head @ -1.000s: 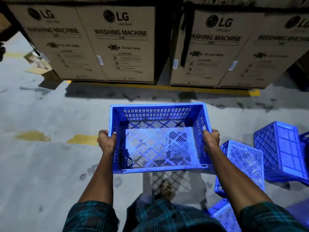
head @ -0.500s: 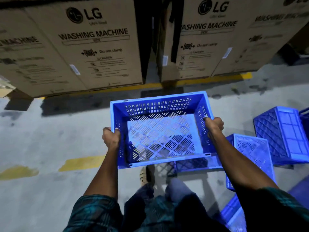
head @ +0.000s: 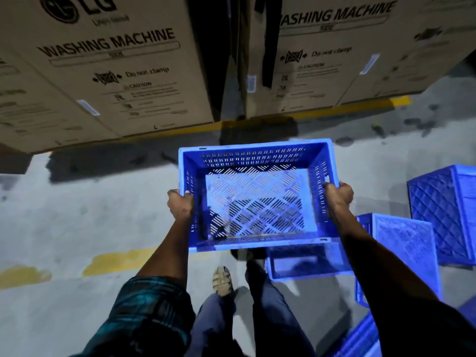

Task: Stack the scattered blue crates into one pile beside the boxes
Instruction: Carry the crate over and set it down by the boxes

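I carry an empty blue slatted crate (head: 257,155) upright, off the floor, in front of me. My left hand (head: 180,206) grips its left rim and my right hand (head: 337,198) grips its right rim. More blue crates lie on the floor to my right: one on its side (head: 445,210), one tipped with its base showing (head: 404,243), one (head: 309,264) partly hidden under the held crate, and one (head: 360,338) at the bottom right corner. Tall washing machine boxes (head: 116,81) stand just ahead of the held crate.
A second row of washing machine boxes (head: 322,68) stands at the right, with a dark gap between the rows. A yellow floor line (head: 360,109) runs along the boxes' base. Grey concrete floor (head: 77,207) spreads to the left. My foot (head: 222,280) shows below the crate.
I have walked closer to the boxes, which now fill the top of the view. The crate stays gripped in both hands and has shifted right in the view.
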